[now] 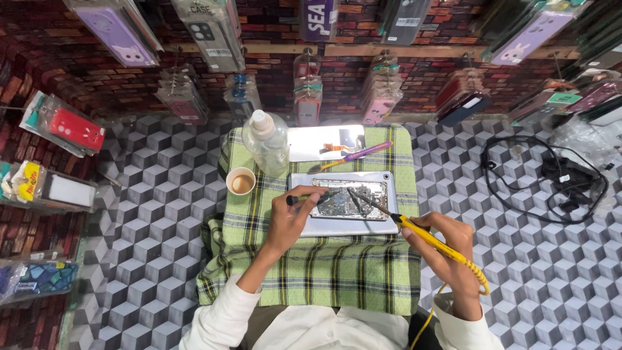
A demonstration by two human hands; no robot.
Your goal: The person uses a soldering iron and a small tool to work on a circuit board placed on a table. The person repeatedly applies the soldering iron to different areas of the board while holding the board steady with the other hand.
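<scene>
Overhead, noting counts first, then surfaces.

Hands: two, both bare, each coming out of a white sleeve.
Left hand (289,220): fingers (303,202) are pinching narrow around one thin dark tool (310,197) with a green band, its tip resting on the opened device.
Right hand (450,249): fingers (424,234) are wrapping closed around one soldering iron (424,236), yellow plastic handle, slim dark metal shaft slanting up-left, tip touching the board; a yellow cord is trailing from its back end.
Opened device (348,199): one, flat and rectangular, back off, showing a shiny cluttered board; it is lying on a pale grey slab (343,225) at the middle of the cloth, between the two hands.
Cloth (311,266): one, green plaid, woven, folded thick, covering the tabletop (162,194), which is printed with a grey cube pattern.
Bottle (265,139): one, clear plastic, rounded, white nozzle cap, standing upright just beyond the cup.
Cup (241,181): one, small paper, round, holding brown liquid, near the left hand.
Purple-handled tool (353,155): one, lying slantwise beside a bright reflective panel (317,142).
Cables (551,175): one black tangle, looping, well apart to the right.
Phone cases (207,29): many, in glossy clear packets, hanging along a brick-patterned wall; too many overlapping to count.
</scene>
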